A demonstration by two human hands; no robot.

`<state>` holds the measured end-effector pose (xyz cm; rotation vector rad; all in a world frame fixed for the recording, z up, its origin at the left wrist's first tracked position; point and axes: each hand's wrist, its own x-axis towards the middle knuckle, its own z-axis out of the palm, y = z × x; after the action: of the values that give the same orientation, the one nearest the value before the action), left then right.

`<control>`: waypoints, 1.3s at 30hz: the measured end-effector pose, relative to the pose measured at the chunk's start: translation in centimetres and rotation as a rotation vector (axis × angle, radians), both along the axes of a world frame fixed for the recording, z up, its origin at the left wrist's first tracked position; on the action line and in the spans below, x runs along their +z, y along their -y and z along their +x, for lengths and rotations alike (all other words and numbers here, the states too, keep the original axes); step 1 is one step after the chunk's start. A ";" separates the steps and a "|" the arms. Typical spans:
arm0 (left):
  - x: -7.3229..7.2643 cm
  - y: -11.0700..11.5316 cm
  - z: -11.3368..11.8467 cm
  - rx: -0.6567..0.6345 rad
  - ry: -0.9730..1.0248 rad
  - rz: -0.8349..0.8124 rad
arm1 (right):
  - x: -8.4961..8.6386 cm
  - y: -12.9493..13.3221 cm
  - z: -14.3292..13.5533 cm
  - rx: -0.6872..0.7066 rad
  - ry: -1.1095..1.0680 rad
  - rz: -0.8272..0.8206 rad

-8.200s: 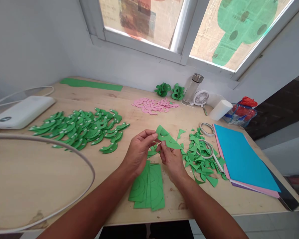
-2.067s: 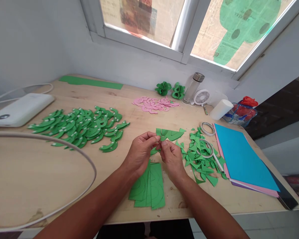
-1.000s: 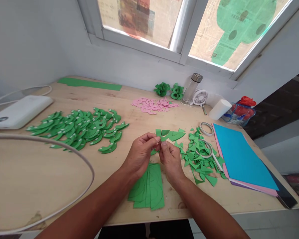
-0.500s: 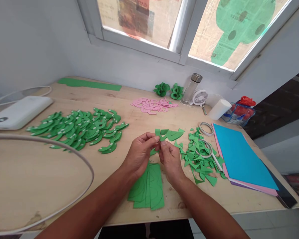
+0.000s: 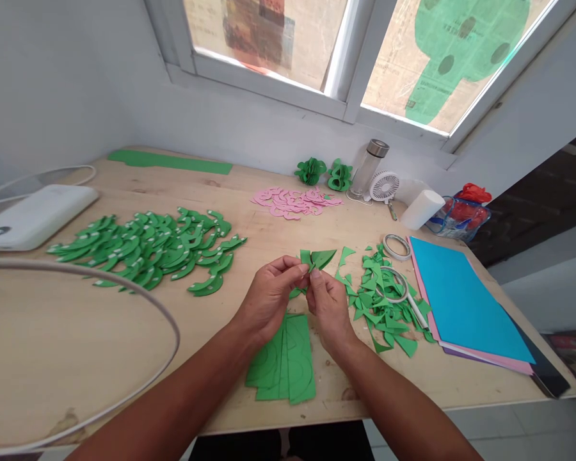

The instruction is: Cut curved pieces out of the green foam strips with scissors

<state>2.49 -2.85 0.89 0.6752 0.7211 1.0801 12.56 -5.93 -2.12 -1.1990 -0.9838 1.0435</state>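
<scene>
I have the left hand (image 5: 269, 296) and right hand (image 5: 330, 308), fingers (image 5: 294, 275) pinched closed, holding paper (image 5: 323, 258) beyond sheets (image 5: 298, 362) near the surface's (image 5: 196, 192) front edge.

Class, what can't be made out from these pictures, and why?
Head view: part of the green piece, hidden by the left grip and right grip.
Head view: much of the dark slab, under the coloured sheets.
Head view: left end of the white device, cut off by the frame edge.

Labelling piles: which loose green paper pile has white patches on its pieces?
The left pile, of curved pieces; the scrap pile, right of the right hand, shows none.
</scene>
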 end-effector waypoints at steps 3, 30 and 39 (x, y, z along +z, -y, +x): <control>0.0 0.0 0.0 -0.004 0.005 0.004 | 0.1 0.0 -0.1 -0.010 -0.008 -0.009; 0.4 0.3 0.0 -0.006 0.004 0.029 | 0.3 0.2 -0.4 -0.008 -0.062 -0.005; 0.6 0.0 -0.3 0.004 -0.019 0.042 | 0.3 0.2 -0.2 -0.014 -0.022 -0.003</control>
<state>2.18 -2.80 1.51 0.7211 0.7182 1.0963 12.35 -6.17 -1.79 -1.1927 -0.9557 1.0457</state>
